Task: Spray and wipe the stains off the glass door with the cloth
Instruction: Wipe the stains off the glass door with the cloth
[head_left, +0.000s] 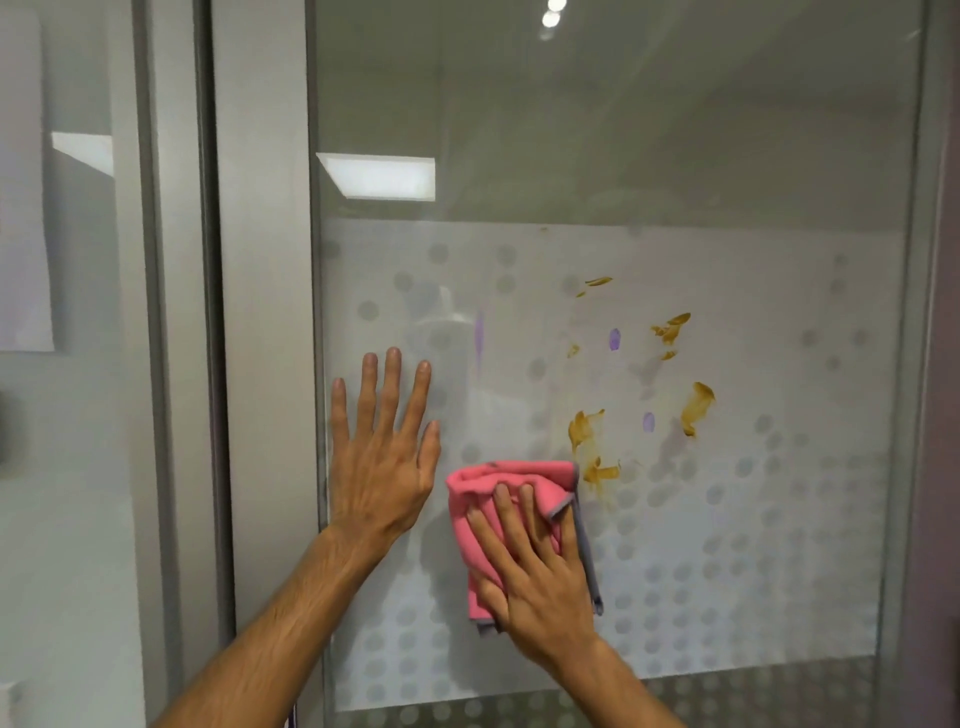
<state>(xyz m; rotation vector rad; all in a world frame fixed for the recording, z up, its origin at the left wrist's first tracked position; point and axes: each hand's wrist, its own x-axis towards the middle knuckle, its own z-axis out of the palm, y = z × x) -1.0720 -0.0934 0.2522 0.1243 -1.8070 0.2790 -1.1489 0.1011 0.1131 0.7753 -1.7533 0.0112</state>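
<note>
The person faces the glass door (613, 156), whose lower part carries a frosted band (753, 519) dotted with grey circles. The left hand (382, 457) lies flat on the glass near the door's left edge, fingers spread and pointing up, holding nothing. Just to its right, the right hand (535, 577) presses a pink cloth (511, 486) against the frosted band, fingers extended over the cloth rather than curled round it. The cloth is bunched, with a grey hem (587, 561) hanging down its right side.

Brown stains (698, 408) are smeared across the band above and to the right of the cloth; the nearest one runs down to the cloth's upper right corner and appears to touch it. Small purple stains (614, 339) sit among the brown ones, and a longer purple streak stands above the cloth. A grey metal frame (270, 312) borders the glass on the left. Ceiling lights (379, 176) reflect in the clear upper pane. No spray bottle shows.
</note>
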